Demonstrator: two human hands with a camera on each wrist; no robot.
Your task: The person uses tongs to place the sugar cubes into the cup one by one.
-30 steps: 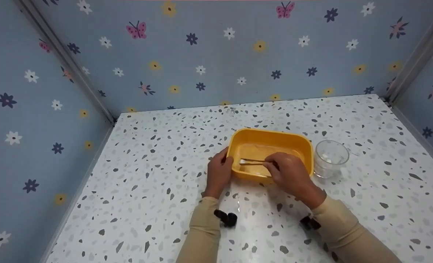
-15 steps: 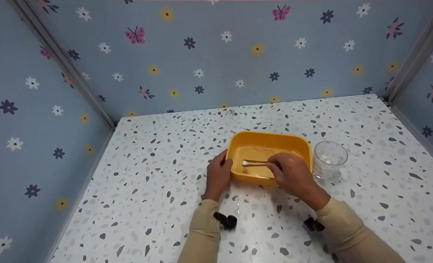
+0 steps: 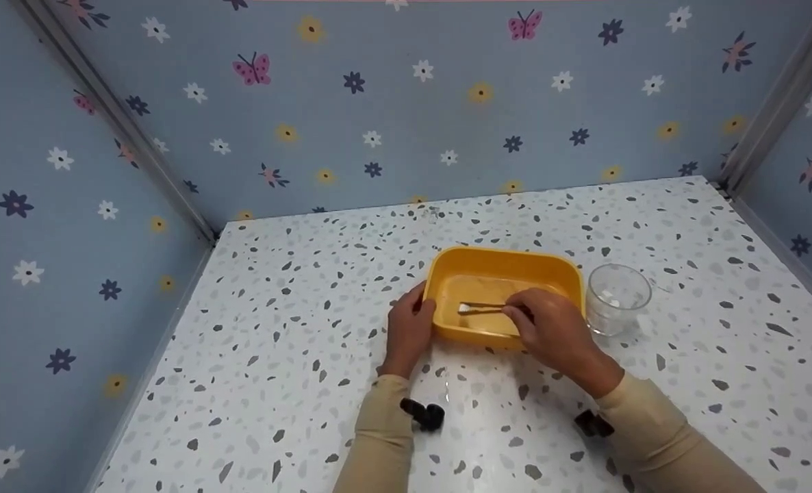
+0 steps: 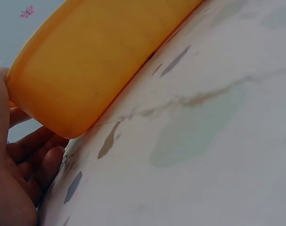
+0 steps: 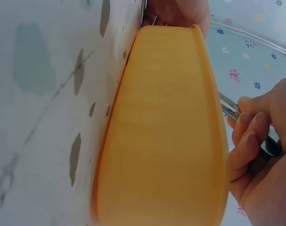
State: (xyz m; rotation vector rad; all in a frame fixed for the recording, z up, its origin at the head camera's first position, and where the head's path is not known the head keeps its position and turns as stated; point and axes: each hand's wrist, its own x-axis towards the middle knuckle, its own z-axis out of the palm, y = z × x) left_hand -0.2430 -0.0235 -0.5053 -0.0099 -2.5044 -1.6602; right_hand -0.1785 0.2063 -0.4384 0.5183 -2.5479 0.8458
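Observation:
In the head view, a yellow plastic tub [image 3: 505, 256] stands on the table. My left hand [image 3: 409, 329] holds its left end, thumb at the rim; in the left wrist view, fingers [image 4: 36, 150] lie against the tub's outer wall. Over the tub, my right hand [image 3: 556, 335] pinches metal tweezers [image 3: 483, 305], whose tips point left. A small white piece [image 3: 463, 309] sits between the tips. The right wrist view shows the tweezers [image 5: 229, 107] just above the rim, while the tub wall [image 5: 166, 127] hides what is inside.
Close to the tub's right end stands a clear glass [image 3: 618, 301] with small white pieces in it. The speckled white table [image 3: 296, 329] meets blue flowered panels [image 3: 406, 103] at the back and sides.
My right hand has moved slightly to the right with the tweezers and the white piece. My left hand keeps its hold on the tub. The head view has shifted a little.

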